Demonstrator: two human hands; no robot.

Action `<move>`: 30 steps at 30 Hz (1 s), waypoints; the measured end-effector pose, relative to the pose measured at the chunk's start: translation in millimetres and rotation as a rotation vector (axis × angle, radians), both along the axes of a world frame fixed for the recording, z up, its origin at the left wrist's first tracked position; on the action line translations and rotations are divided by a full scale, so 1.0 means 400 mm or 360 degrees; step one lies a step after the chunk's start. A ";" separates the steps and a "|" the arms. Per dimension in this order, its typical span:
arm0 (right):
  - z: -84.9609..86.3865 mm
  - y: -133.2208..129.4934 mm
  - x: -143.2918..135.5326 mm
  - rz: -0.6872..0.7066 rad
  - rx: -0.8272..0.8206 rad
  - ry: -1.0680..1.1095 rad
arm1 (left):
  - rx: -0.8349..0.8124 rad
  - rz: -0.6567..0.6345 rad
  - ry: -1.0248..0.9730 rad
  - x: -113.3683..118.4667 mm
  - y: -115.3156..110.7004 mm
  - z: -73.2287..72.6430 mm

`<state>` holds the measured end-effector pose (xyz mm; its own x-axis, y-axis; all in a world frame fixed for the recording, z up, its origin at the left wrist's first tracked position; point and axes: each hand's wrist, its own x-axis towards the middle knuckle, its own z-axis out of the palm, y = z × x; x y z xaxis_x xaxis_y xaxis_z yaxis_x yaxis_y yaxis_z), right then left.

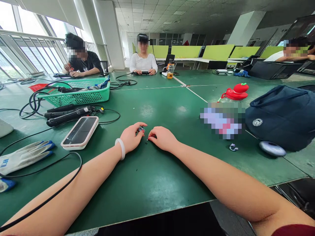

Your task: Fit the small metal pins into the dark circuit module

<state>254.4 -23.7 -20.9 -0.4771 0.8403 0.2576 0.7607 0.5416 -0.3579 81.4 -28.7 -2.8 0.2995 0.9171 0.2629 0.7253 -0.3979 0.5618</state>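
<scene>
Near the middle of the green table (pixel 147 183), my left hand (pixel 132 137) holds a small dark and silvery object (pixel 141 129) between thumb and fingers. Just to its right, my right hand (pixel 161 137) is closed in a pinch, its fingertips low over the tabletop. A tiny pale bit shows at those fingertips, too small to name. Small dark bits (pixel 146 143) lie on the table between the hands. A white band circles my left wrist.
Left: phone (pixel 80 132), black tools (pixel 71 114), cables, gloves (pixel 27 155), green basket (pixel 78 96). Right: red-lidded bottle (pixel 235 92), small shiny object (pixel 233 147), oval case (pixel 272 148), dark blue bag (pixel 283 114). Across the table sit two people; another is at far right.
</scene>
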 end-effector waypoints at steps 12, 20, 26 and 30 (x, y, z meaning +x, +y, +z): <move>0.001 -0.003 -0.001 0.0109 0.0142 -0.0140 | -0.0084 0.0023 0.0050 -0.001 0.013 -0.008; 0.004 0.001 0.007 0.0029 0.0031 -0.0009 | -0.0109 -0.0013 0.0018 -0.005 0.010 -0.014; 0.005 0.005 0.013 -0.0091 -0.0090 0.0121 | -0.0112 -0.0024 0.0036 -0.005 0.010 -0.011; 0.000 0.005 0.010 -0.0094 -0.0109 0.0112 | -0.0012 0.0025 0.0178 -0.007 0.013 -0.015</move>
